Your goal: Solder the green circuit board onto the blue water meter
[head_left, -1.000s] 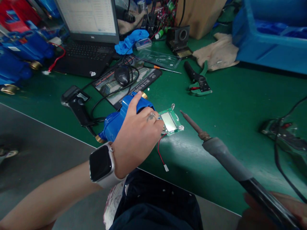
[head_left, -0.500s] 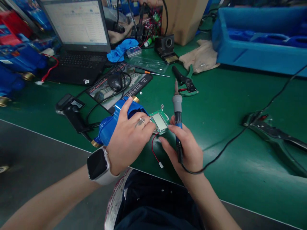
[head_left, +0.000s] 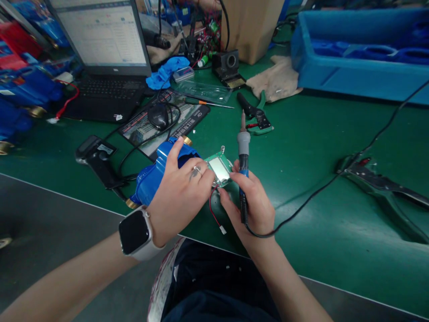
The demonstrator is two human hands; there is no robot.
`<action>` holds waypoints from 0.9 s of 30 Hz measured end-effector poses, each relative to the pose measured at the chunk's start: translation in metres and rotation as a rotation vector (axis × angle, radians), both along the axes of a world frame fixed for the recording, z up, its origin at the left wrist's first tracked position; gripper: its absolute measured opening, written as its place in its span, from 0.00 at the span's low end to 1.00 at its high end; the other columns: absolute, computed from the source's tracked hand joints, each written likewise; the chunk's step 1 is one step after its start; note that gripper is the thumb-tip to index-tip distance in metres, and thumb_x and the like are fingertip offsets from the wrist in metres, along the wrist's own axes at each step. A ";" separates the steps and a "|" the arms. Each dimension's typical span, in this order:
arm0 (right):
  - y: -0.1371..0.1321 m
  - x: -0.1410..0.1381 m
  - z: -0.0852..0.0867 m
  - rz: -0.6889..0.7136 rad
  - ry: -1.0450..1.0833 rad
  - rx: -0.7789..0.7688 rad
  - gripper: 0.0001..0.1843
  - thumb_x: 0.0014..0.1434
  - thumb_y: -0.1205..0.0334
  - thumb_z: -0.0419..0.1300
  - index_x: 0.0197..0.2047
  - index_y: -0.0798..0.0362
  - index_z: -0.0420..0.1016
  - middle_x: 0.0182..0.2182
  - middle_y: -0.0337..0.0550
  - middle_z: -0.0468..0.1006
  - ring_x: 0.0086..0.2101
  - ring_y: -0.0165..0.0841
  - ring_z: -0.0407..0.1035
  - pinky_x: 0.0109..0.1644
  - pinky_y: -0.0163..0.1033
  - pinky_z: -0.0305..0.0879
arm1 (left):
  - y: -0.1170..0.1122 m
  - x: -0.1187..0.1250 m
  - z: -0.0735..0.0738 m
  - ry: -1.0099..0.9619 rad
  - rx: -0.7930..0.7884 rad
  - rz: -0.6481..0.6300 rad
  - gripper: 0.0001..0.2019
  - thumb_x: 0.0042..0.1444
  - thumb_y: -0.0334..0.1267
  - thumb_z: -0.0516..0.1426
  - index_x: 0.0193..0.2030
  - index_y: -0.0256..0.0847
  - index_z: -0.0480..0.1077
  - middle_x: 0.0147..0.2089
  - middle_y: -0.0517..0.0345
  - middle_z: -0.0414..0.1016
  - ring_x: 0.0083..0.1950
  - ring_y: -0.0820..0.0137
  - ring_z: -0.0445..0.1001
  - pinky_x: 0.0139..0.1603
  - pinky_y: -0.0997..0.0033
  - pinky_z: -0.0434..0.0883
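Our left hand (head_left: 181, 188) lay clamped over the blue meter body (head_left: 157, 172), near the bench edge. Our right hand (head_left: 250, 203), at its 3 o'clock, gripped the soldering iron (head_left: 243, 147) tip-up, fingertips touching the circuit board (head_left: 219, 169). Board unseated; red lead (head_left: 214, 217) dangled unconnected.

Legible markings are few. The laptop (head_left: 100, 49) bears a small maker's badge centred under its screen, too small to read with certainty. Its screen shows a spreadsheet of rows and columns; no entry is legible. The printed mat (head_left: 164, 123) under the mouse (head_left: 158, 116) carries a line of white characters along its near edge, blurred beyond reading. The handheld scanner (head_left: 97, 156) carries a white label, unreadable. The circuit board (head_left: 219, 169) display is blank.
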State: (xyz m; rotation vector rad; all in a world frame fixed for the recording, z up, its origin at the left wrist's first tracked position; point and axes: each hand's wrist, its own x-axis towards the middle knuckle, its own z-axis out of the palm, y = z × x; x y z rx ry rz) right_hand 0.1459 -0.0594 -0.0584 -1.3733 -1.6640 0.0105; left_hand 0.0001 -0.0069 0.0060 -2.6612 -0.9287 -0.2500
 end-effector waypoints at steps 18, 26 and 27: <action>0.000 0.005 0.000 0.000 0.052 0.016 0.20 0.54 0.68 0.61 0.50 0.56 0.64 0.50 0.58 0.71 0.51 0.36 0.69 0.45 0.37 0.75 | 0.013 -0.003 0.003 0.048 -0.068 -0.205 0.07 0.59 0.31 0.52 0.39 0.34 0.70 0.49 0.51 0.76 0.53 0.64 0.72 0.60 0.58 0.68; -0.046 0.040 0.012 -0.104 0.125 0.125 0.24 0.56 0.71 0.59 0.56 0.52 0.66 0.38 0.43 0.78 0.35 0.31 0.73 0.38 0.36 0.74 | 0.011 0.000 0.002 0.027 -0.122 -0.157 0.05 0.58 0.31 0.53 0.36 0.35 0.70 0.46 0.51 0.76 0.51 0.64 0.72 0.61 0.58 0.67; -0.057 0.050 0.011 -0.163 0.152 0.145 0.23 0.57 0.69 0.58 0.57 0.54 0.66 0.36 0.43 0.78 0.33 0.31 0.73 0.34 0.35 0.73 | 0.010 0.001 0.002 0.032 -0.127 -0.153 0.06 0.58 0.32 0.53 0.37 0.35 0.70 0.46 0.50 0.76 0.51 0.64 0.72 0.61 0.58 0.67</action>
